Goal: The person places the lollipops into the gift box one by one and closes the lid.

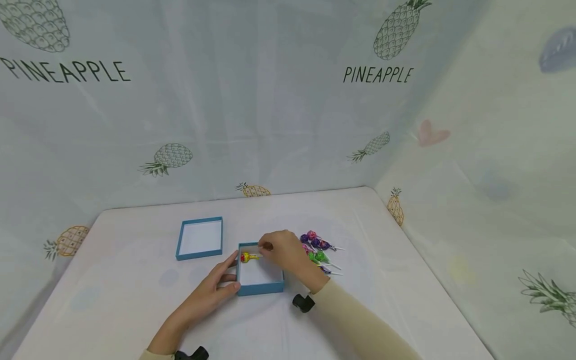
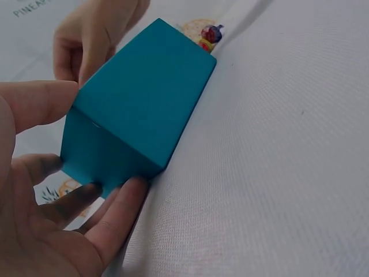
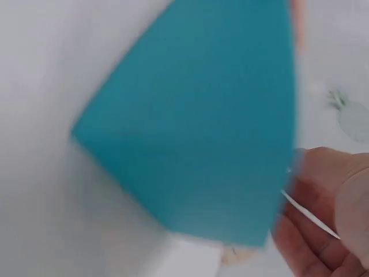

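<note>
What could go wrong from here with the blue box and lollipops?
1. The left hand braces the blue box from its left side; a bump from the right hand, reaching over it, might shift it.
2. The white stick among the right hand's fingers sits close to the box's edge and could snag.
3. The loose lollipops lie beside the right wrist; it may scatter them.

Room lies before the box (image 1: 261, 289), hemmed by left hand (image 1: 211, 290) and right sleeve (image 1: 360, 320).

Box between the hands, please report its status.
Left hand holds box; right hand holds white stick; yellow lollipop inside; other lollipops outside, not blocking.
</note>
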The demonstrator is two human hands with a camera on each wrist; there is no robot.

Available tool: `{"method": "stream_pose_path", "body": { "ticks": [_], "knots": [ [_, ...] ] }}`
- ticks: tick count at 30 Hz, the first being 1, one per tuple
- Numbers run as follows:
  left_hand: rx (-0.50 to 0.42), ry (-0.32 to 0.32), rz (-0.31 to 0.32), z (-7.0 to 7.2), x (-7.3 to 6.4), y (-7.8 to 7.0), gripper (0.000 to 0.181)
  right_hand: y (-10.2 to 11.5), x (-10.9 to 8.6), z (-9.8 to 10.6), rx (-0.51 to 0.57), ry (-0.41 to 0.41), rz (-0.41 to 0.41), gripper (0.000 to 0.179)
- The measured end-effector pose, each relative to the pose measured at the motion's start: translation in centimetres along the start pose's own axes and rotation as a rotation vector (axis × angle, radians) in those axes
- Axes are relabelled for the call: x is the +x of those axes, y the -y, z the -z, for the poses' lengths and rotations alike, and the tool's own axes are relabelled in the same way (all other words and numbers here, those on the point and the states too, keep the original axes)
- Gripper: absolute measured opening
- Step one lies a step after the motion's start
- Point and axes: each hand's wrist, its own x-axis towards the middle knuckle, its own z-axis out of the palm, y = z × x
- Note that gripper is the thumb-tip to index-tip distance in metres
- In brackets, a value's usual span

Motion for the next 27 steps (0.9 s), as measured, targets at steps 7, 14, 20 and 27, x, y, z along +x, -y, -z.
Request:
{"method": "stream_pose_path", "body": {
  "ticks": [7,14,20,27],
  "knots": [
    [0.012,-0.018,0.015,-0.1,0.1,-0.1,0.079,-3.6,-0.8,4.7,-0.002,-0.098,-0.057,0.014],
    [0.022,-0.027,0.011,0.0,0.1,-0.1,0.080,-8.7,-1.4,7.1,-0.015,-0.064,-0.143,0.022],
    [0.025,-0.025,0.013,-0.1,0.1,0.0,0.080,-12.2,-1.9,6.7,0.032,0.023,-0.291,0.026],
    [0.022,-0.025,0.013,0.0,0.2,0.1,0.080,-13.9,-2.3,5.5,0.137,0.096,-0.349,0.029]
  ]
}}
